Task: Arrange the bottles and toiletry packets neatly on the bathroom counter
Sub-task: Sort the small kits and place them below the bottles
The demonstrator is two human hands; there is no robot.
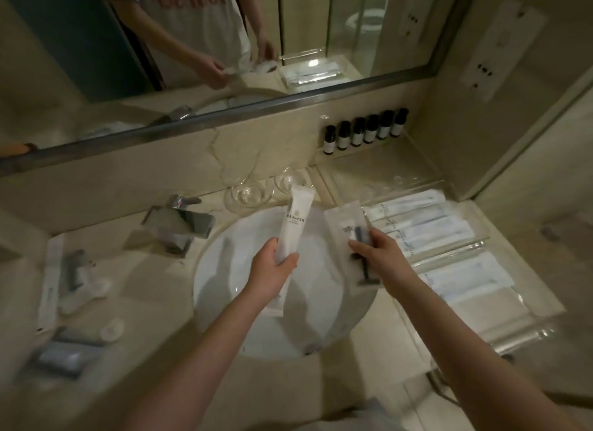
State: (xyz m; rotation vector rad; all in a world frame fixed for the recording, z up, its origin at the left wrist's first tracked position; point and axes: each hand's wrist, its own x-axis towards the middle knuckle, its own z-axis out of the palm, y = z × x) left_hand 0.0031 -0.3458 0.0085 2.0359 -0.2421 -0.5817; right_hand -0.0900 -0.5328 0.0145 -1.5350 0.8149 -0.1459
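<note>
My left hand grips a long white packet with printed text, held upright over the sink. My right hand pinches a clear razor packet with a dark razor inside, just left of the clear tray. Several white toiletry packets lie side by side in that tray on the right of the counter. A row of several small dark bottles stands against the back wall under the mirror. More packets lie loose on the counter to the left.
A chrome faucet stands behind the sink on the left. Two upturned glasses sit behind the basin. The mirror spans the back wall. A side wall closes off the right end of the counter.
</note>
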